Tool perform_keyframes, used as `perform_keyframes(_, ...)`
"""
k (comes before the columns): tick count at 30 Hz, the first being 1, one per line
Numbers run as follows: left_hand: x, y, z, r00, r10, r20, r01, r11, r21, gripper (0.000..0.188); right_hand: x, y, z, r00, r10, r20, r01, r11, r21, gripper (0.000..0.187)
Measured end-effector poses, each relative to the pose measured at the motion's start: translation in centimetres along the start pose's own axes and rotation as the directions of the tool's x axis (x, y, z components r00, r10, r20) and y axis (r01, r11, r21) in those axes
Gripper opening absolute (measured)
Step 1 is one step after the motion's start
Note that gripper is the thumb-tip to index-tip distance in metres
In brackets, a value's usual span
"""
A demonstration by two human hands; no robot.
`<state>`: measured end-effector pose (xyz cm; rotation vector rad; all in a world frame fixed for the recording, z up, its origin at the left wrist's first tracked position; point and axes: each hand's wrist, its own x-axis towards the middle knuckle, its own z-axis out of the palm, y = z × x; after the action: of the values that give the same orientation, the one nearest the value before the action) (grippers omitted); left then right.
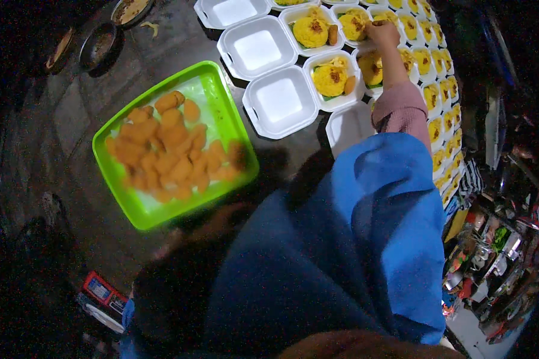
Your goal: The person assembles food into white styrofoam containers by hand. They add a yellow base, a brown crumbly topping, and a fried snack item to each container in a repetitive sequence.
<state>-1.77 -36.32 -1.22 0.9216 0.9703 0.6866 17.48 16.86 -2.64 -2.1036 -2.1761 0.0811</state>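
My right arm reaches far forward over rows of white foam boxes. At its end, my right hand (384, 34) has its fingers pinched together over a box of yellow rice (352, 25); whatever they hold is hidden. Nearer to me is another rice box with a brown fried piece (349, 85) at its side. To the left, a bright green tray (118, 192) carries a heap of orange-brown fried pieces (167, 143) on pale lining. Below the tray's near edge, my left hand (200, 230) shows only as a dim, blurred shape, its fingers unreadable.
Open white lids (280, 102) lie between the tray and the rice. Several more filled boxes (432, 99) run down the right. Round dark pans (98, 46) stand far left on the grey floor (60, 113). Mixed clutter (491, 263) lies at lower right.
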Motion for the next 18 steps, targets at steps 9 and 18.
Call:
perform_keyframes(9, -0.7, -0.7, 0.7, 0.999, 0.052, 0.016, -0.054, 0.986, 0.159, 0.036, -2.9, 1.8, 2.2, 0.987, -0.148, -0.068, 0.151, 0.988, 0.039, 0.031)
perform_keyframes(18, -1.2, -0.5, 2.3, 0.997, 0.083, -0.007, -0.080, 0.978, 0.194, 0.035, -25.6, -15.6, -6.1, 0.750, -0.649, 0.130, 0.284, 0.493, 0.822, 0.034)
